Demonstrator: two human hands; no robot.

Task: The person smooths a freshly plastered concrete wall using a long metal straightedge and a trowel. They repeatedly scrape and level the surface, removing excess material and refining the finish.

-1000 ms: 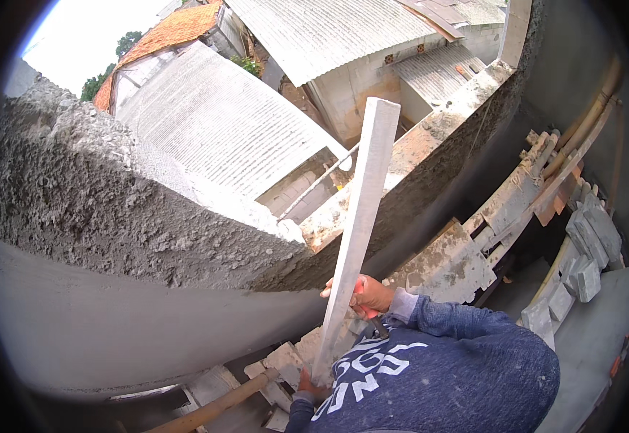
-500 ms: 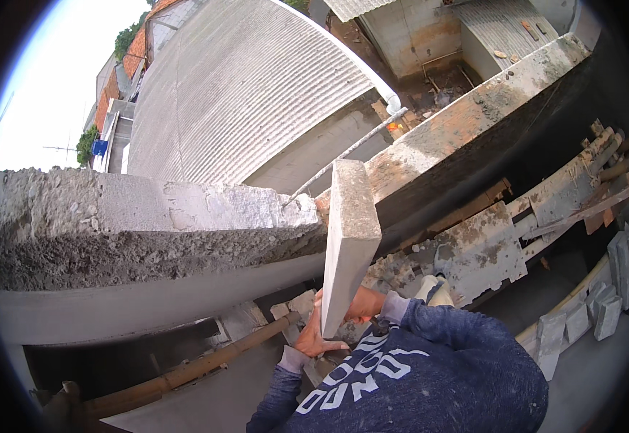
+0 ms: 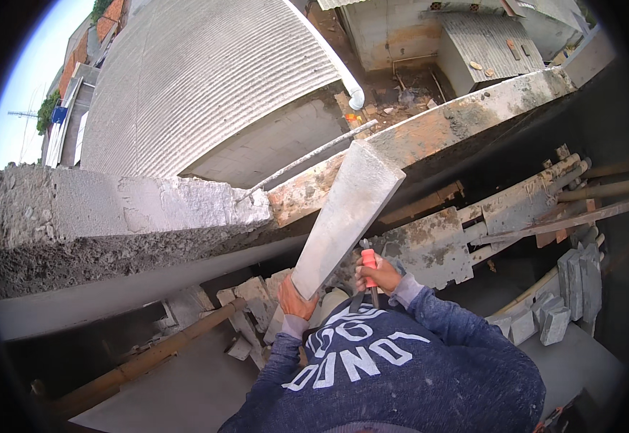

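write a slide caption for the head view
Left hand holding a long pale block by its near end, right hand gripping a red-handled tool.

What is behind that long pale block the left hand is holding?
A stained wall shows on both sides of the pale block, beyond the left hand. The stretch directly behind the block is covered, so I cannot see what is there.
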